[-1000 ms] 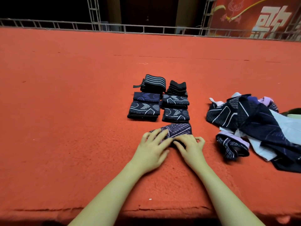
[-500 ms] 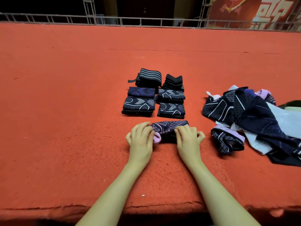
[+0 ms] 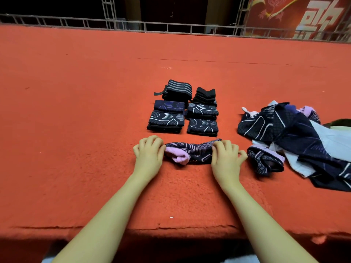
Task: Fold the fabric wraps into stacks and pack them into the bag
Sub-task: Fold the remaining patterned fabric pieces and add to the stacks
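Note:
A dark patterned wrap with a pink lining (image 3: 190,152) lies bunched on the red carpet (image 3: 76,130) between my hands. My left hand (image 3: 149,154) grips its left end with curled fingers. My right hand (image 3: 225,156) pinches its right end. Just beyond lie several folded stacks (image 3: 182,112) in two columns, the far ones striped (image 3: 178,89) and plain black (image 3: 206,94). To the right sprawls a loose pile of unfolded wraps (image 3: 296,137). No bag can be made out.
The carpeted platform's front edge (image 3: 171,227) runs just below my forearms. A metal railing (image 3: 171,27) lines the far side, with a red banner (image 3: 303,16) behind it at the right. A dark green object (image 3: 341,122) peeks out past the pile.
My hands have moved apart, stretching the wrap out sideways. A second ago both hands pressed together on top of it.

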The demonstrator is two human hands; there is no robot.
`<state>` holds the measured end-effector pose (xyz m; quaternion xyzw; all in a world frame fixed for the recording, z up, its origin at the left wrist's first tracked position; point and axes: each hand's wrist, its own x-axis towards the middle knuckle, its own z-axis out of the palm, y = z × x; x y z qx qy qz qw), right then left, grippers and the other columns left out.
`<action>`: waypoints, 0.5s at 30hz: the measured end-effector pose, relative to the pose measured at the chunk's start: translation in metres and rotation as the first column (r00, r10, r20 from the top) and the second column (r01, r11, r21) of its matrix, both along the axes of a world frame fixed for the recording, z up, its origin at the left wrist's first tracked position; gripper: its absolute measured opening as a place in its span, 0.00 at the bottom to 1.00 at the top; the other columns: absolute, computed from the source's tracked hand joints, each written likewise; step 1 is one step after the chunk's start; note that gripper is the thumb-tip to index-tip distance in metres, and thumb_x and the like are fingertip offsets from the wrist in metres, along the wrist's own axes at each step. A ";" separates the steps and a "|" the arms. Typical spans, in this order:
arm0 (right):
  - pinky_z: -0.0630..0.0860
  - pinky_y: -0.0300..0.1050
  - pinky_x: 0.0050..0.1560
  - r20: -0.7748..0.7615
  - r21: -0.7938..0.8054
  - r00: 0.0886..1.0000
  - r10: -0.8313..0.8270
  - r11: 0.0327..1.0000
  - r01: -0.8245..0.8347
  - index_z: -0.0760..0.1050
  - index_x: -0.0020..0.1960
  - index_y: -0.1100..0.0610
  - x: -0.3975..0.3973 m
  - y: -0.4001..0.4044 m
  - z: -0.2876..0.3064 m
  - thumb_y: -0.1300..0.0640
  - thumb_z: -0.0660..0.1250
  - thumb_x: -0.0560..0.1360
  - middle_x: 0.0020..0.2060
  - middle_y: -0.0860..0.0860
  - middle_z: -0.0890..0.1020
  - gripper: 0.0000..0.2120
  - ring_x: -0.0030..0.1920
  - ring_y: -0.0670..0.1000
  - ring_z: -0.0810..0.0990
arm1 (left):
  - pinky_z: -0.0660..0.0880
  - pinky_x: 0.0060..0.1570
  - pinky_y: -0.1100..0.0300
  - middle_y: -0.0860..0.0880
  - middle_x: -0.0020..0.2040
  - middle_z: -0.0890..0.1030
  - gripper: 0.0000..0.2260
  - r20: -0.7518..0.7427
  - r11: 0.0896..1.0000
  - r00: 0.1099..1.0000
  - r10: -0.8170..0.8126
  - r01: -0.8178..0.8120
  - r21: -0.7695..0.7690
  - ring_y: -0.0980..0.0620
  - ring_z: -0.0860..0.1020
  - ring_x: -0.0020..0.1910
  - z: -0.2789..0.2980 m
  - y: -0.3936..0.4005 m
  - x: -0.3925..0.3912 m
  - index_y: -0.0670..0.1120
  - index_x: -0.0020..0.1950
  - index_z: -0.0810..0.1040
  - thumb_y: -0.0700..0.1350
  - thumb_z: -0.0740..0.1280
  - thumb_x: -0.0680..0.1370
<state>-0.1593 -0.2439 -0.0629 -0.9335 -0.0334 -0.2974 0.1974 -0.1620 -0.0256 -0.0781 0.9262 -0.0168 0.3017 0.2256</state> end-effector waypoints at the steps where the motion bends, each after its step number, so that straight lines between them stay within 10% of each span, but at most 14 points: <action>1: 0.57 0.50 0.51 0.023 -0.029 0.999 0.039 0.999 -0.038 0.79 0.51 0.55 0.002 0.000 -0.004 0.49 0.53 0.74 0.48 0.52 0.79 0.18 0.51 0.55 0.72 | 0.51 0.47 0.59 0.52 0.56 0.77 0.13 -0.008 1.000 1.000 -0.015 0.015 -0.012 0.47 0.69 0.56 0.002 -0.003 -0.001 0.47 0.48 0.76 0.52 0.56 0.76; 6: 0.52 0.42 0.51 -0.032 -0.076 0.954 0.298 0.951 -0.299 0.77 0.55 0.47 -0.001 0.009 -0.020 0.46 0.56 0.75 0.50 0.42 0.79 0.15 0.55 0.46 0.73 | 0.58 0.50 0.56 0.52 0.56 0.79 0.16 0.085 0.940 0.959 -0.272 0.245 0.239 0.52 0.69 0.56 0.015 -0.033 -0.015 0.48 0.54 0.79 0.52 0.57 0.76; 15: 0.54 0.46 0.47 0.035 -0.045 0.983 0.178 0.983 -0.176 0.78 0.44 0.49 0.001 0.011 -0.031 0.47 0.56 0.75 0.38 0.44 0.77 0.13 0.42 0.53 0.75 | 0.60 0.49 0.52 0.51 0.46 0.80 0.13 0.145 0.880 0.961 -0.236 0.148 0.451 0.48 0.69 0.51 -0.009 -0.046 -0.022 0.48 0.39 0.79 0.52 0.59 0.74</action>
